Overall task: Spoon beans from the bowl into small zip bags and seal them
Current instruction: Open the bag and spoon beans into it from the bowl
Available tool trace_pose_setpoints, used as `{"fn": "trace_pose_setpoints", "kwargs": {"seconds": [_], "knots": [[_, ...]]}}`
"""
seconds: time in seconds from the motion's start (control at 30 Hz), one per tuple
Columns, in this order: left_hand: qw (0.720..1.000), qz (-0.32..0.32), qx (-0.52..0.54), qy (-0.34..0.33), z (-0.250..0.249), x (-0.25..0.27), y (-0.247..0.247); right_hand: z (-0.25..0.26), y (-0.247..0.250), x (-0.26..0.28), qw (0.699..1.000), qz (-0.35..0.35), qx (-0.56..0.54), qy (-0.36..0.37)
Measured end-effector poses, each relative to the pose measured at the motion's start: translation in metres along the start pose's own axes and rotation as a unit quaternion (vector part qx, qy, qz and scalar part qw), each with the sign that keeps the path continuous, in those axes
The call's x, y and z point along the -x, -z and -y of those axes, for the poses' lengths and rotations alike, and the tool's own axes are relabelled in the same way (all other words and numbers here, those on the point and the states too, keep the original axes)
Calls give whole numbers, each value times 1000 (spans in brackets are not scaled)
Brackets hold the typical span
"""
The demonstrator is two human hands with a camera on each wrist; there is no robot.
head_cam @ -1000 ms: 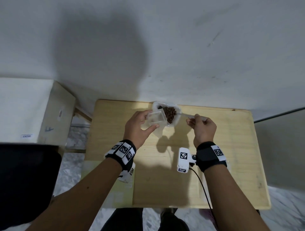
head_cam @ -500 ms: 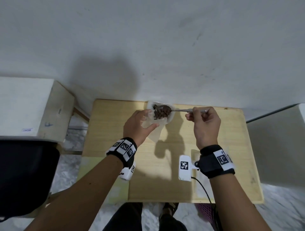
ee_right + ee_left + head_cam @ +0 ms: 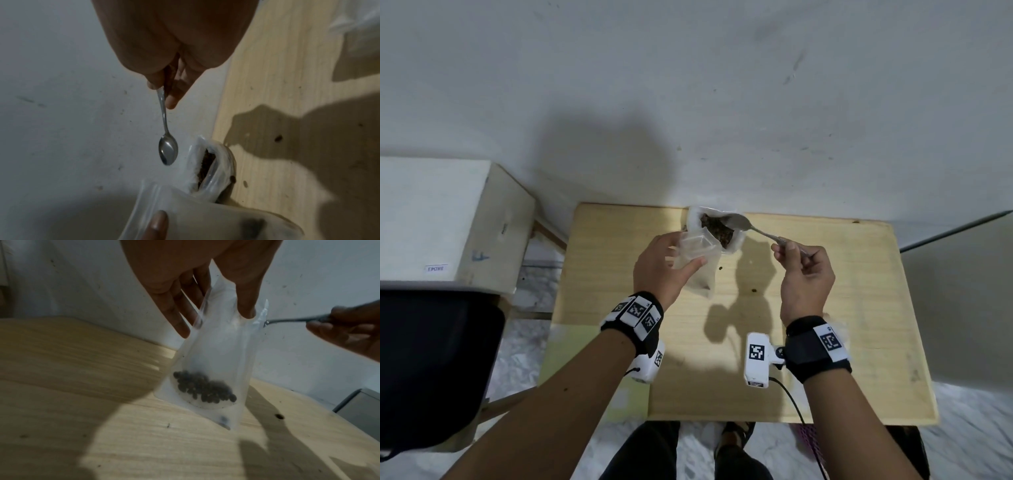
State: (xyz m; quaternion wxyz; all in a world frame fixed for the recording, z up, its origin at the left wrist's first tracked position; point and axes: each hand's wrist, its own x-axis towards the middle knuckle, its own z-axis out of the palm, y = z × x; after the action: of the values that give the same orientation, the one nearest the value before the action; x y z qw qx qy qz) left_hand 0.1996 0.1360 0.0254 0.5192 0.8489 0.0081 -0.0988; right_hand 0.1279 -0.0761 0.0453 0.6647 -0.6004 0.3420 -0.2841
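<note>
My left hand pinches the mouth of a small clear zip bag between thumb and fingers and holds it upright just above the wooden table. Dark beans lie at the bag's bottom. Just behind it, at the table's far edge, stands the bowl, lined with white plastic and holding brown beans. My right hand grips the handle of a metal spoon. The spoon is empty and hovers over the bowl's right rim.
Two stray beans lie on the table near the bag. A white wall rises right behind the table. A pale box stands to the left and a dark chair below it.
Half a second ago the spoon's handle lay level; now it slopes down with its bowl over the bean bowl's rim. The left hand keeps the bag beside the bowl.
</note>
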Motion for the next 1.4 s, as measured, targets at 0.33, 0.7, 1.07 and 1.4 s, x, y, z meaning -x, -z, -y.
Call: {"fn": "trace_pose_setpoints", "kwargs": {"seconds": [0.33,0.7,1.07,1.4], "knots": [[998,-23,48,-23,11,-6,7,-32,-25,0,986,-27,161,37],[995,-12,87,-54,10,-14,9,-55,-48,-15,975,-53,161,-144],[995,-3,74,-62,10,-17,7,-59,-52,-20,959,-58,5,-277],[995,-9,64,-80,8,-10,10,-27,-36,-21,969,-55,-30,-239]]}}
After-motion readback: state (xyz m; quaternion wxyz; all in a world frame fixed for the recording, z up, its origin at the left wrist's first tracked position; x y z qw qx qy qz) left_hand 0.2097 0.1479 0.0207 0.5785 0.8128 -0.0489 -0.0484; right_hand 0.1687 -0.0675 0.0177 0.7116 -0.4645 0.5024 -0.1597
